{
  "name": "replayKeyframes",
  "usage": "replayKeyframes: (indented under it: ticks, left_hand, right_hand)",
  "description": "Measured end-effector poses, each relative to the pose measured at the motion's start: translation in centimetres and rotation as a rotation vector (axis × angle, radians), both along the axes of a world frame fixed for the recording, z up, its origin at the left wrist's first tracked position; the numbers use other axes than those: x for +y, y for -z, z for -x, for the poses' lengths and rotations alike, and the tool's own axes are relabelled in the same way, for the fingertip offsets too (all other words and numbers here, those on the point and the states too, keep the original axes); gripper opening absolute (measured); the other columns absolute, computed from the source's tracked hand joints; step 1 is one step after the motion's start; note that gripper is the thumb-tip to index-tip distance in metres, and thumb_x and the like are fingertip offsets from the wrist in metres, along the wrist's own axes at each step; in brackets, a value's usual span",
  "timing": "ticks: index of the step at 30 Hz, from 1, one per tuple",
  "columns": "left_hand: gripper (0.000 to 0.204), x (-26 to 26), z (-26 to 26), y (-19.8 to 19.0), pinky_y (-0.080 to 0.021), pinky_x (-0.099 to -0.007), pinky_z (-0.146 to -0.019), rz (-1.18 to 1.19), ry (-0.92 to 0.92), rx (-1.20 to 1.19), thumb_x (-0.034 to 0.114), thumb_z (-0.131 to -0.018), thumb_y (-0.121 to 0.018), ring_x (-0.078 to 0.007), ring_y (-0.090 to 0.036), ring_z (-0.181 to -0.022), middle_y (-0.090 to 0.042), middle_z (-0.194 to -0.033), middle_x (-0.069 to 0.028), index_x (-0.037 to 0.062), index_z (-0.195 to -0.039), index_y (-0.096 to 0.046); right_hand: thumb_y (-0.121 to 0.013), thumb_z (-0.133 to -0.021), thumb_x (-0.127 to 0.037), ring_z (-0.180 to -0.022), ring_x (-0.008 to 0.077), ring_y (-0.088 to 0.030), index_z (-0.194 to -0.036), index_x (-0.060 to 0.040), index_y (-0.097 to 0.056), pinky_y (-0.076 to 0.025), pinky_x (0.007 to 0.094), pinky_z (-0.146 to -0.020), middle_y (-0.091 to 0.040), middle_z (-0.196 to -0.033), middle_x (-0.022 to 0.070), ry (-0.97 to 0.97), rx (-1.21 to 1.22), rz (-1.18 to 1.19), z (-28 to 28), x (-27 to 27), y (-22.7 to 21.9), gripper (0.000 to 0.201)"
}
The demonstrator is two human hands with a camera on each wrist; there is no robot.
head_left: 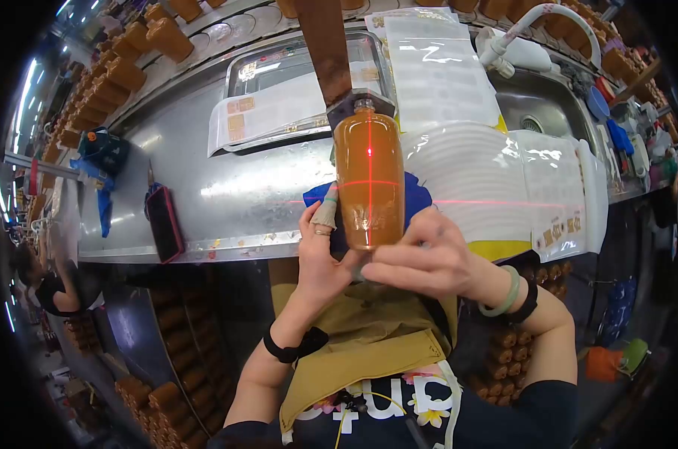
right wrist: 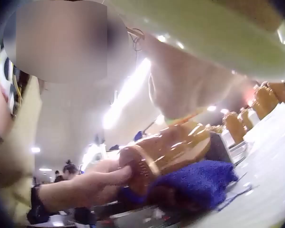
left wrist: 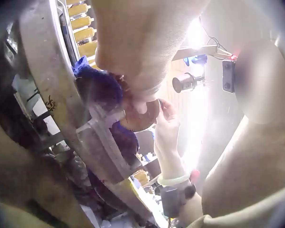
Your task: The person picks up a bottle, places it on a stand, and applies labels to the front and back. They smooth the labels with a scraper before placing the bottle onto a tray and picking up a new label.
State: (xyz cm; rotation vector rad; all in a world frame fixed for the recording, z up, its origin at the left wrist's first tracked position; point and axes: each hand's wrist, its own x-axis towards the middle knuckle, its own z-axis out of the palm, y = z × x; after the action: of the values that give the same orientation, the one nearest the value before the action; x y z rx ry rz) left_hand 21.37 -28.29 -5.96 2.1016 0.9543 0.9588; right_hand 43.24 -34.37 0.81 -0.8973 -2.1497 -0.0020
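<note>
An amber, glossy bottle (head_left: 367, 165) lies with its neck away from me and its round base toward me, over a blue cloth (head_left: 417, 196). Red laser lines cross on its side. My left hand (head_left: 318, 262) grips the base end from the left, thumb at the base; a pale finger cover shows on one finger. At the base's right edge my right hand (head_left: 436, 262) pinches the rim with bent fingers. The left wrist view shows the round base (left wrist: 145, 118) between both hands. In the right wrist view, a gold band (right wrist: 147, 160) circles the bottle near its base.
A brown bar (head_left: 324, 45) reaches down to the bottle's neck. Behind it lie a metal tray (head_left: 264, 71) and printed sheets (head_left: 238, 120). More sheets (head_left: 466, 172) cover the right side, near a sink (head_left: 556, 97). A phone (head_left: 164, 223) rests at left; several amber bottles (head_left: 170, 39) line the back.
</note>
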Motion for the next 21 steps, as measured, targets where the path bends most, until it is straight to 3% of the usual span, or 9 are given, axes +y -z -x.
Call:
replayKeyframes:
  ticks: [3, 5, 7, 10, 13, 15, 17, 19, 21]
  left_hand:
    - [0.086, -0.1, -0.3, 0.0, -0.046, -0.0415, -0.112, -0.009, -0.016, -0.004, 0.006, -0.081, -0.085, -0.0354, -0.058, -0.135, -0.057, -0.149, -0.0218, -0.0036, -0.156, -0.043]
    - [0.087, -0.1, -0.5, 0.3, -0.046, -0.0415, -0.113, 0.025, -0.042, -0.028, 0.008, -0.080, -0.087, -0.0340, -0.057, -0.136, -0.058, -0.148, -0.0210, -0.0038, -0.155, -0.045]
    - [0.088, 0.0, -0.7, 0.6, -0.046, -0.0413, -0.113, 0.011, -0.060, -0.031, 0.008, -0.078, -0.088, -0.0335, -0.058, -0.137, -0.059, -0.147, -0.0204, -0.0037, -0.154, -0.046]
    - [0.086, 0.1, -0.8, 0.4, -0.047, -0.0421, -0.110, 0.043, -0.068, -0.073, 0.005, -0.075, -0.089, -0.0352, -0.058, -0.132, -0.060, -0.144, -0.0194, -0.0032, -0.152, -0.049]
    - [0.085, -0.6, -1.0, -0.6, -0.049, -0.0420, -0.106, 0.096, -0.104, -0.073, 0.000, -0.071, -0.087, -0.0364, -0.058, -0.128, -0.061, -0.143, -0.0176, -0.0014, -0.149, -0.054]
    - [0.083, -0.5, -0.8, -1.5, -0.046, -0.0408, -0.111, -0.094, -0.085, -0.026, 0.001, -0.076, -0.087, -0.0321, -0.060, -0.132, -0.061, -0.145, -0.0182, -0.0004, -0.151, -0.052]
    - [0.085, -0.4, -0.6, -2.3, -0.046, -0.0409, -0.112, -0.185, -0.050, 0.001, 0.003, -0.076, -0.087, -0.0333, -0.058, -0.134, -0.060, -0.146, -0.0186, -0.0008, -0.152, -0.050]
    - [0.085, -0.5, -1.2, -2.8, -0.042, -0.0452, -0.113, -0.103, -0.051, -0.108, 0.002, -0.071, -0.087, -0.0378, -0.057, -0.131, -0.059, -0.146, -0.0181, -0.0011, -0.149, -0.053]
    - [0.086, -0.3, -2.2, -1.7, -0.041, -0.0467, -0.116, -0.024, -0.110, -0.204, 0.002, -0.072, -0.086, -0.0393, -0.058, -0.131, -0.061, -0.145, -0.0192, -0.0018, -0.150, -0.051]
  right_hand:
    - [-0.075, -0.084, -0.012, -0.082, 0.0249, -0.066, -0.102, -0.0097, -0.075, -0.048, 0.0391, -0.081, -0.074, -0.097, 0.0016, 0.300, 0.205, 0.157, -0.7, 2.7, 0.5, 0.018]
    - [-0.071, -0.084, -0.005, -0.086, 0.0242, -0.069, -0.099, -0.0100, -0.077, -0.047, 0.0398, -0.081, -0.077, -0.103, 0.0054, 0.538, 0.194, -0.053, -2.6, 4.6, 0.6, 0.017]
    - [-0.073, -0.081, -0.007, -0.083, 0.0213, -0.067, -0.097, -0.0127, -0.078, -0.047, 0.0373, -0.082, -0.076, -0.103, 0.0025, 0.490, 0.034, -0.140, -2.3, 3.8, 1.6, 0.018]
    - [-0.082, -0.077, -0.007, -0.076, 0.0189, -0.056, -0.101, -0.0145, -0.078, -0.044, 0.0333, -0.074, -0.072, -0.094, -0.0039, 0.018, 0.063, -0.012, 0.7, 0.1, 0.5, 0.026]
    - [-0.076, -0.081, -0.006, -0.080, 0.0260, -0.064, -0.101, -0.0093, -0.076, -0.049, 0.0389, -0.074, -0.075, -0.097, 0.0035, 0.333, 0.251, 0.114, -0.2, 2.9, 0.5, 0.020]
    - [-0.075, -0.081, -0.003, -0.083, 0.0251, -0.066, -0.098, -0.0097, -0.076, -0.047, 0.0389, -0.081, -0.077, -0.098, 0.0058, 0.575, 0.193, -0.062, -2.6, 4.3, 0.4, 0.019]
    - [-0.075, -0.080, -0.004, -0.083, 0.0213, -0.066, -0.097, -0.0117, -0.077, -0.046, 0.0376, -0.080, -0.077, -0.099, 0.0049, 0.549, 0.040, -0.143, -2.1, 3.2, 0.7, 0.018]
    - [-0.078, -0.080, -0.001, -0.084, 0.0217, -0.066, -0.099, -0.0115, -0.077, -0.046, 0.0362, -0.078, -0.078, -0.101, 0.0031, 0.141, 0.081, 0.018, 0.2, 0.8, 0.7, 0.022]
    - [-0.079, -0.077, -0.006, -0.079, 0.0185, -0.066, -0.096, -0.0120, -0.077, -0.046, 0.0361, -0.079, -0.076, -0.094, 0.0022, 0.083, 0.123, 0.037, 1.1, 0.6, -0.1, 0.020]
